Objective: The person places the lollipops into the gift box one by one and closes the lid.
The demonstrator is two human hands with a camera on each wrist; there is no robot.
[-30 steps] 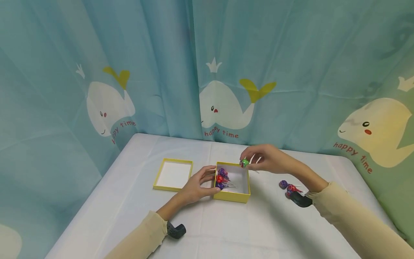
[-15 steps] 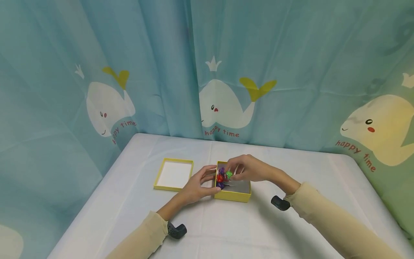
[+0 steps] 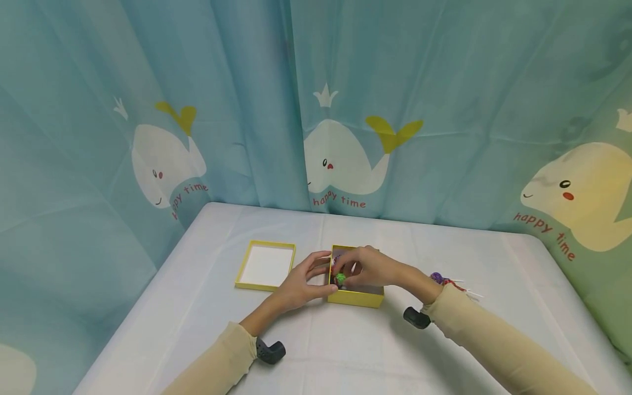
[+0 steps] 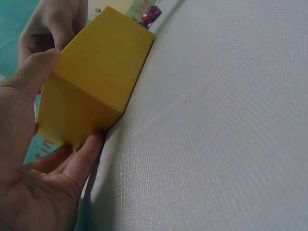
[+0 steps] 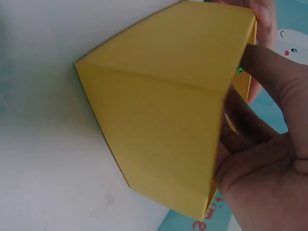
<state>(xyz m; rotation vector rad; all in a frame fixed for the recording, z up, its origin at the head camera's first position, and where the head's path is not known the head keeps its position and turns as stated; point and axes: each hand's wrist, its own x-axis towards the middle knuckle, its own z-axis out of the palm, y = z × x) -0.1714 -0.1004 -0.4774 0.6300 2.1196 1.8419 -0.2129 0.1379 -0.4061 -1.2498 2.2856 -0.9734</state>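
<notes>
A yellow box stands uncovered on the white table. My left hand holds its left side, the thumb at the front left corner; in the left wrist view the other fingertips touch the box wall low down, near the cloth. My right hand reaches in over the right side and pinches a green-wrapped lollipop inside, at the left end. Purple and red lollipops in the box are mostly hidden behind the right fingers. In the right wrist view, the box's wall covers most of the inside.
A shallow yellow-rimmed lid with a white inside lies left of the box. Several wrapped lollipops lie on the table to the right, partly behind the right forearm. A blue whale-print curtain hangs along the table's back edge.
My right hand has carried the green lollipop from over the box's back right corner leftward and down into the box. The left hand has stayed at the box's left side.
</notes>
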